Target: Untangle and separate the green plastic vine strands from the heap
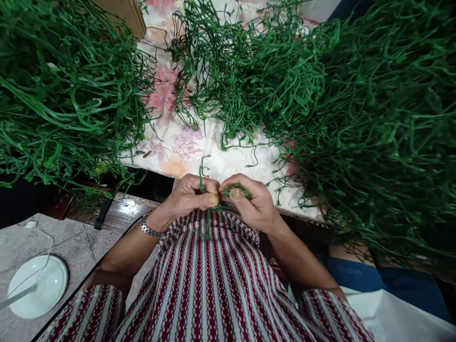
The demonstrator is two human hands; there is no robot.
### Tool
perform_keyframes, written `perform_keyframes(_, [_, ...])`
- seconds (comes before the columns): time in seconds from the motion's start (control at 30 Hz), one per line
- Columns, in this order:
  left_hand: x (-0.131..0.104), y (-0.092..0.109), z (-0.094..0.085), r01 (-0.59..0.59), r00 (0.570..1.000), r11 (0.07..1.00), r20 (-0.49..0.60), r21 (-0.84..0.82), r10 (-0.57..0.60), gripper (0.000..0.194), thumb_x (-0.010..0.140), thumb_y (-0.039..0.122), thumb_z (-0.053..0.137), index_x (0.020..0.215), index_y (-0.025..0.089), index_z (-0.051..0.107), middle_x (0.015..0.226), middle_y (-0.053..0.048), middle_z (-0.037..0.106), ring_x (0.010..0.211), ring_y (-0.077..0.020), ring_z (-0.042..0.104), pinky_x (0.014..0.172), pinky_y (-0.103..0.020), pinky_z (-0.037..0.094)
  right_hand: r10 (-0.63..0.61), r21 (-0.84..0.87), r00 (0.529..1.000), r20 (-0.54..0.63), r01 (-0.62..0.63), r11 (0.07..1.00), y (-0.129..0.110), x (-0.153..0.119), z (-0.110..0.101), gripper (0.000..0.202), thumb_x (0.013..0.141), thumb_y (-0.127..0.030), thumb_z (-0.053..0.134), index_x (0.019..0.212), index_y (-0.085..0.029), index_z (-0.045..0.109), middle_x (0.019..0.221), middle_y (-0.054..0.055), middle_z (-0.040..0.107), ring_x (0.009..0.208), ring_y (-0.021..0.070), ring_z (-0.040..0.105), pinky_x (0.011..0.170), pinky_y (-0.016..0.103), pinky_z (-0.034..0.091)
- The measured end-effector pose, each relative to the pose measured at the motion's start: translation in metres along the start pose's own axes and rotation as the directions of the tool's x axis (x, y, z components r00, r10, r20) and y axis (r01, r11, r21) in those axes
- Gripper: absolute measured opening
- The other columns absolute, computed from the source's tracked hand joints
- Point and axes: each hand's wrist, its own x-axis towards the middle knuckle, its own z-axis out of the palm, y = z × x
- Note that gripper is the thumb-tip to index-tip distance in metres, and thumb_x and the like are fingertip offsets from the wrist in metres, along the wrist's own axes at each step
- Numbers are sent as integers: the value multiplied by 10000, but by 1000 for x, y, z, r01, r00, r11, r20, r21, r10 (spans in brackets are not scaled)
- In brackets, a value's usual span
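Single head-mounted view, aimed forward and steeply down over the wearer's striped shirt. Both hands sit close, at frame centre. The floral cloth lies beyond; green stem heaps fill the far left and right.

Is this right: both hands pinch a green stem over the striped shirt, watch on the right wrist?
Not quite. The head view shows the watch on the left wrist, not the right. The rest holds: left hand and right hand pinch a green stem over the striped shirt.
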Motion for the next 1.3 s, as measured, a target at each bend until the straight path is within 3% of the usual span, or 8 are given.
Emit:
perform_keyframes(0.17, [5, 0, 7, -52, 976, 997, -215, -52, 40, 219, 714, 258, 693, 559, 127, 611, 486, 15, 498, 405, -49, 379, 408, -196, 264, -95, -254, 994, -61, 76, 964, 1, -2, 17, 294, 885, -387, 492, 1081, -169, 515, 899, 48, 643, 737, 125, 604, 659, 230, 477])
perform_keyframes(0.5, [7, -5, 11, -119, 940, 990, -313, 76, 137, 229, 719, 291, 696, 588, 136, 589, 577, 22, 511, 408, -33, 396, 397, -186, 284, -336, -501, 935, -117, 237, 832, 19, -3, 27, 84, 850, -242, 551, 881, -164, 549, 685, 37, 611, 624, 142, 548, 595, 264, 422])
perform_keyframes(0.73, [13, -13, 14, -193, 893, 973, -386, 129, 229, 237, 727, 240, 692, 563, 131, 561, 544, 28, 474, 490, -45, 393, 448, -172, 300, -58, -350, 997, -55, 35, 936, 4, -3, 27, 98, 873, -213, 480, 818, -153, 535, 637, -9, 549, 555, 92, 487, 549, 217, 375])
perform_keyframes(0.83, [17, 1, 8, -228, 819, 971, -524, 76, 233, 241, 709, 228, 703, 558, 145, 535, 525, 46, 450, 424, -33, 341, 394, -176, 258, 12, -244, 999, 39, -2, 970, -4, -9, 27, 143, 865, -197, 454, 740, -158, 512, 568, -40, 472, 497, 72, 415, 507, 208, 331])
perform_keyframes(0.93, [24, 23, 1, -394, 636, 898, -646, 198, 422, 239, 672, 204, 726, 549, 158, 527, 498, 65, 435, 364, -21, 274, 354, -184, 210, 5, -186, 996, 85, 11, 982, -5, -15, 19, 159, 870, -191, 444, 723, -165, 499, 577, -40, 453, 511, 73, 406, 510, 213, 321])
perform_keyframes(1.0, [28, 32, 1, -361, 707, 865, -502, 348, 498, 241, 659, 209, 738, 532, 148, 543, 501, 44, 456, 409, -41, 363, 380, -194, 264, 39, -188, 999, -30, -44, 981, -3, -14, 8, 128, 888, -203, 441, 773, -174, 490, 594, -40, 437, 526, 80, 407, 518, 216, 328])
perform_keyframes(1.07, [32, 34, 3, -290, 768, 890, -470, 351, 435, 246, 674, 251, 732, 543, 145, 552, 487, 46, 446, 404, -39, 367, 380, -190, 273, 28, -203, 989, -147, -58, 977, 0, -11, -4, 118, 895, -221, 437, 792, -182, 476, 674, -10, 466, 616, 102, 459, 584, 237, 375])
perform_keyframes(1.3, [38, 19, 1, -185, 774, 967, -580, 178, 255, 300, 649, 315, 748, 545, 144, 524, 456, 64, 453, 321, -32, 388, 326, -179, 281, -43, -203, 975, -219, -2, 979, 2, -6, -15, 74, 891, -208, 439, 828, -189, 473, 1129, 108, 537, 1041, 205, 531, 884, 395, 438])
